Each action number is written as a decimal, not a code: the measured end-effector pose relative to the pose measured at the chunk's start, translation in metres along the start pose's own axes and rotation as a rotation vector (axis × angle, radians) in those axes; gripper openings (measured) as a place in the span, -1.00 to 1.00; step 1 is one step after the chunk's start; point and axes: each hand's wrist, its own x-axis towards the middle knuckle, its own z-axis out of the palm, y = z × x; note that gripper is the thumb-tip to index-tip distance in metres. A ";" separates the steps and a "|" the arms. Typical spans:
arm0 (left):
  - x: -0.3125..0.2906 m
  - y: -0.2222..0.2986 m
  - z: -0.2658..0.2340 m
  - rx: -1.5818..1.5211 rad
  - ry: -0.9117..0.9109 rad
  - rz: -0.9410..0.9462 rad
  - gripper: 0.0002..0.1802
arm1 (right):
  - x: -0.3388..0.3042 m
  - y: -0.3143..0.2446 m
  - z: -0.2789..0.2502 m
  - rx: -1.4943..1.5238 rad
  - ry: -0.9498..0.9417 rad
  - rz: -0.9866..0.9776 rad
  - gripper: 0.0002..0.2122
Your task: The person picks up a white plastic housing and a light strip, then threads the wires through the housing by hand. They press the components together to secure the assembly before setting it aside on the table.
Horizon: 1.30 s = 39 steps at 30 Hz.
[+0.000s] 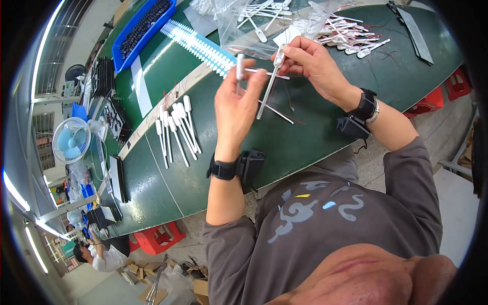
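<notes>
From my distant place I see the right hand in the upper middle of the frame, with its thumb and fingers pinched on a slim white stick with an oval head. This stick is raised above the green tabletop. Its long axis runs steeply: the oval head points to the top of the frame, slightly right, and the narrow end points down and slightly left.

The left hand is just beside, to the left, with fingers bent around a white rounded piece, which stands nearly vertical in my view. This piece is blurred, so I cannot tell its full form. The two hands are near but apart; whether the left fingertips touch the slim stick, I cannot tell.

At the left of centre, several white paddle-shaped sticks lie in a loose row, their wide heads toward the top of the frame. At the upper right, I find a heap of similar white pieces with thin red wires.
</notes>
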 end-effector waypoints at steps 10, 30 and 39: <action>-0.011 -0.006 0.032 0.648 0.367 0.599 -0.70 | -0.011 0.012 0.018 0.216 0.082 0.053 -0.85; -0.001 -0.022 0.034 0.669 0.398 0.684 -0.69 | -0.013 0.024 0.020 0.208 0.066 0.082 -0.88; -0.002 -0.025 0.030 0.733 0.336 0.626 -0.64 | -0.011 0.027 0.016 0.310 0.010 0.140 -0.90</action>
